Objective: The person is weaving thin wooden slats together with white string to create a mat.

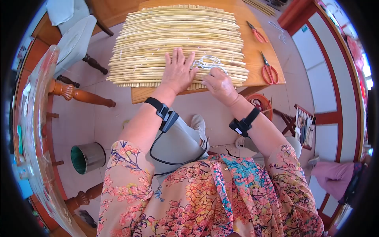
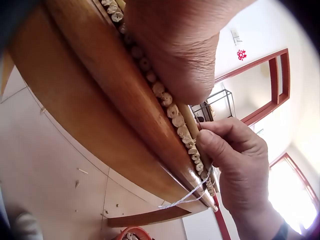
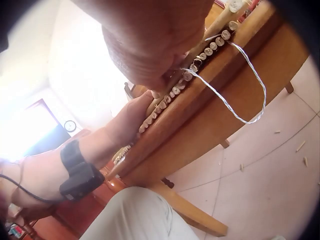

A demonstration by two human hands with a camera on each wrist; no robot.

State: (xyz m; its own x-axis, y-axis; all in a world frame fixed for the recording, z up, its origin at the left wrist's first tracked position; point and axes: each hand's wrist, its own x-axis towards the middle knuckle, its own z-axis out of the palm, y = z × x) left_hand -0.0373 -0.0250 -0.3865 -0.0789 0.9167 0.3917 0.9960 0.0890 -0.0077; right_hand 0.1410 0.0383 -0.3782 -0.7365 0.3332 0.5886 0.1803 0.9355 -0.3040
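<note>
A mat of pale yellow stalks point(image 1: 177, 37) lies on the wooden table, with a second layer of cut stalk ends point(image 3: 175, 91) showing along its near edge. My left hand point(image 1: 179, 73) rests on the mat near that edge, fingers straight and spread. Beside it my right hand point(image 1: 221, 85) bends over the edge, thumb and forefinger pinching white string point(image 2: 186, 200) at the stalk ends. A loop of the string point(image 3: 260, 95) hangs in front of the table side. More white string point(image 1: 209, 62) lies in a loose tangle on top, just beyond the right hand.
Red-handled scissors point(image 1: 270, 73) and red-handled pliers point(image 1: 258, 34) lie on the table point(image 1: 252, 51) at the right. An orange basket point(image 1: 262, 104) stands below the table's right end. A metal bin point(image 1: 89, 158) and a chair point(image 1: 75, 43) are at the left. Another person's leg point(image 1: 333, 177) shows at right.
</note>
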